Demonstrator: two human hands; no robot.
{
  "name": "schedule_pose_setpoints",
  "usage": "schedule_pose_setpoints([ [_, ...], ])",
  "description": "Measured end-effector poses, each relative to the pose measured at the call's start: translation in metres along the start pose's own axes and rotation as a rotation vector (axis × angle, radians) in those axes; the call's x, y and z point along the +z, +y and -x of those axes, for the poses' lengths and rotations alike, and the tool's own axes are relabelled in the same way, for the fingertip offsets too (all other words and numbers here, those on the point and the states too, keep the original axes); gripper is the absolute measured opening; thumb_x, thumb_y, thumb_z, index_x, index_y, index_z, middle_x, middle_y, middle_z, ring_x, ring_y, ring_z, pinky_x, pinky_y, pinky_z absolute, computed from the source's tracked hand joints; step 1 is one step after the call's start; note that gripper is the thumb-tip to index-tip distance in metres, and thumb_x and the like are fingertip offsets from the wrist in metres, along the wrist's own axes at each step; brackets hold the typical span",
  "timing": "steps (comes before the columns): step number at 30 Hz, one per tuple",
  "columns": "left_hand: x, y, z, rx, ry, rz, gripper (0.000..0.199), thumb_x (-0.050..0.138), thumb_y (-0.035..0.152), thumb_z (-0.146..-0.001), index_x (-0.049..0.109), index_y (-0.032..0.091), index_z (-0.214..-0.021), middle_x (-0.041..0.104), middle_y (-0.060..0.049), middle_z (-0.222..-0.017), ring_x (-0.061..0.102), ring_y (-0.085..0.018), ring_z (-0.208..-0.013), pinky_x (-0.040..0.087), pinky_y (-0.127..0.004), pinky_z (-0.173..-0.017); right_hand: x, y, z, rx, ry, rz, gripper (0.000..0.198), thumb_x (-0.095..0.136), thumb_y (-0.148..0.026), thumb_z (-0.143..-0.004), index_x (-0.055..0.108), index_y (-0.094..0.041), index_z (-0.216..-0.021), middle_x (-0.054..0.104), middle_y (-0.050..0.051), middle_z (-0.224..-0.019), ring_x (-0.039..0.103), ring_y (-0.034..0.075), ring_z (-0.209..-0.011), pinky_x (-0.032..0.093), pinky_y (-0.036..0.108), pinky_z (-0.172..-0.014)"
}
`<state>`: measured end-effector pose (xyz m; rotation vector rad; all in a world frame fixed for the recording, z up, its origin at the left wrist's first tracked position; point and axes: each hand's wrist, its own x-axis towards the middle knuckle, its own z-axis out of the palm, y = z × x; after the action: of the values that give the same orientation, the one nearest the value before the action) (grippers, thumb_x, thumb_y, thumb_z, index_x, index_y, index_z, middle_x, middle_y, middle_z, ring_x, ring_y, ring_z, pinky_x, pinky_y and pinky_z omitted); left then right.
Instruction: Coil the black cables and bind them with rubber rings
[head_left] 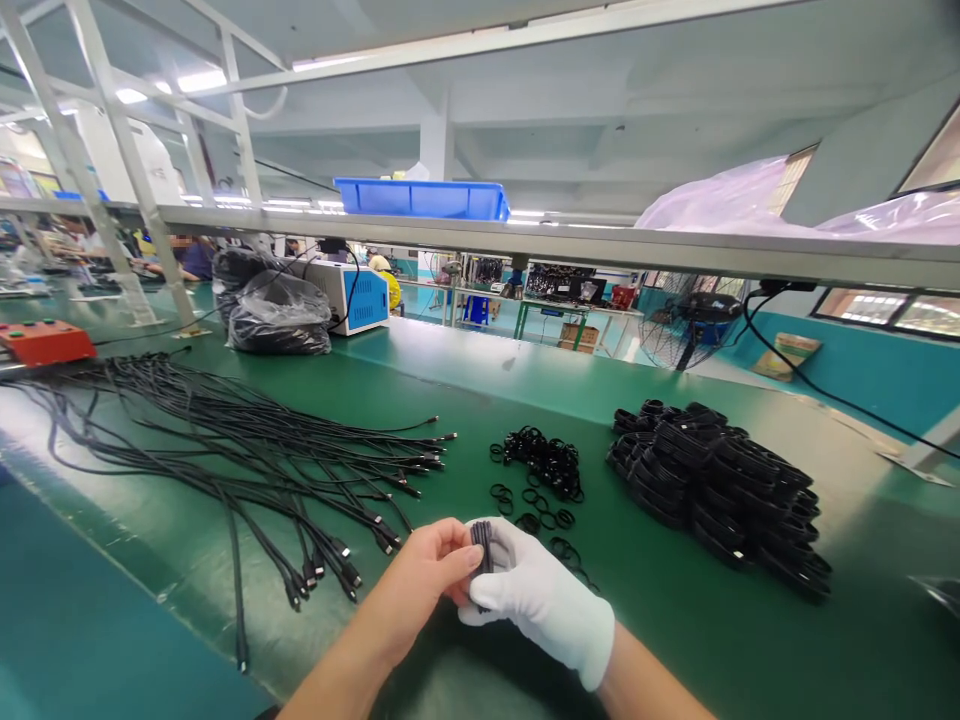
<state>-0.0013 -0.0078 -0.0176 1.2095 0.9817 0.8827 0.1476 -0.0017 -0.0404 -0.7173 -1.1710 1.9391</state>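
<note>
Between my two hands is a coiled black cable [484,545], held upright above the front of the green bench. My bare left hand [431,570] pinches its left side with thumb and fingers. On the other side my right hand [532,595], in a white glove, is wrapped round the same coil. Just beyond the hands lie a small heap of black bands [544,460] and several loose ones. Loose black cables [300,440] with metal-tipped plugs spread over the bench to the left. To the right stands a stacked pile of coiled black cables [712,480].
Plastic-wrapped bags [277,310] and a blue-and-white machine [356,298] stand at the back left. An orange box [45,342] sits at the far left. Overhead, a metal shelf [570,236] carries a blue tray [424,200]. A fan [686,325] stands beyond the bench.
</note>
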Motion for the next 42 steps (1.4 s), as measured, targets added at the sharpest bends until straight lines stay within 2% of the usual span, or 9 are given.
schedule_pose_setpoints([
  [7,-0.006,-0.002,0.002,0.022,-0.099,0.087,0.012,0.058,0.024,-0.076,0.052,0.014,-0.072,0.054,0.002,-0.065,0.049,-0.011,-0.061,0.040,-0.025,-0.062,0.004,0.001,-0.001,0.021,-0.013,-0.072,0.044,0.074,-0.020,-0.060,0.052,-0.015,-0.098,0.054,0.002,-0.091,0.051,0.012,-0.076,0.048,0.032,-0.067],
  [12,-0.005,-0.003,0.002,0.026,-0.007,0.020,0.010,0.061,0.019,-0.070,0.052,0.014,-0.068,0.051,0.003,-0.063,0.044,-0.009,-0.058,0.035,-0.021,-0.057,0.005,0.002,-0.002,-0.018,0.119,0.096,0.046,0.074,-0.006,-0.049,0.054,-0.014,-0.090,0.057,0.001,-0.085,0.053,0.014,-0.079,0.044,0.027,-0.067],
  [17,-0.004,-0.005,0.004,0.024,-0.008,0.036,0.009,0.059,0.020,-0.070,0.052,0.015,-0.067,0.054,0.003,-0.060,0.047,-0.010,-0.059,0.037,-0.022,-0.061,0.005,0.002,-0.001,0.037,-0.013,-0.054,0.043,0.075,-0.019,-0.058,0.054,-0.014,-0.096,0.056,0.002,-0.086,0.052,0.013,-0.077,0.046,0.031,-0.068],
  [22,0.002,-0.005,0.001,0.008,0.107,-0.070,0.016,0.062,0.026,-0.064,0.049,0.017,-0.061,0.049,0.005,-0.054,0.043,-0.009,-0.052,0.035,-0.021,-0.053,0.006,0.005,-0.003,0.048,0.119,0.040,0.045,0.077,-0.012,-0.048,0.055,-0.013,-0.087,0.057,0.002,-0.084,0.053,0.013,-0.074,0.045,0.027,-0.061],
  [25,0.000,-0.004,0.001,-0.005,0.140,-0.125,0.017,0.059,0.029,-0.069,0.051,0.016,-0.061,0.051,0.003,-0.053,0.047,-0.012,-0.052,0.037,-0.023,-0.052,0.006,0.004,0.000,0.078,0.063,-0.042,0.044,0.076,-0.016,-0.051,0.055,-0.014,-0.089,0.057,0.003,-0.087,0.055,0.015,-0.077,0.047,0.029,-0.063],
  [29,-0.004,-0.007,0.006,0.194,0.316,-0.328,0.012,0.051,0.022,-0.076,0.060,0.019,-0.082,0.060,-0.001,-0.078,0.056,-0.016,-0.069,0.042,-0.027,-0.063,0.008,0.000,0.001,0.109,-0.003,-0.107,0.047,0.077,-0.016,-0.052,0.056,-0.015,-0.094,0.057,0.005,-0.097,0.056,0.017,-0.084,0.048,0.031,-0.067],
  [32,-0.003,-0.012,0.010,0.407,0.354,-0.553,0.030,0.048,0.007,-0.071,0.063,0.022,-0.092,0.060,-0.001,-0.088,0.057,-0.016,-0.075,0.044,-0.027,-0.071,0.009,0.002,-0.003,0.077,0.000,-0.024,0.048,0.078,-0.011,-0.047,0.058,-0.014,-0.090,0.058,0.003,-0.089,0.057,0.017,-0.081,0.047,0.030,-0.067],
  [36,0.000,-0.023,0.011,0.472,0.398,-0.676,0.030,0.049,0.005,-0.070,0.066,0.024,-0.086,0.061,-0.001,-0.077,0.059,-0.017,-0.071,0.044,-0.026,-0.066,0.009,0.007,-0.006,0.027,-0.016,0.038,0.048,0.080,-0.007,-0.042,0.061,-0.013,-0.086,0.058,0.001,-0.079,0.056,0.016,-0.078,0.045,0.028,-0.066],
  [42,-0.002,-0.025,0.008,0.477,0.440,-0.607,0.027,0.047,0.004,-0.071,0.066,0.023,-0.074,0.061,0.000,-0.071,0.058,-0.016,-0.066,0.043,-0.024,-0.061,0.009,0.010,-0.002,0.076,-0.040,-0.034,0.051,0.080,-0.014,-0.048,0.061,-0.014,-0.095,0.059,0.004,-0.086,0.058,0.019,-0.082,0.048,0.031,-0.065],
])
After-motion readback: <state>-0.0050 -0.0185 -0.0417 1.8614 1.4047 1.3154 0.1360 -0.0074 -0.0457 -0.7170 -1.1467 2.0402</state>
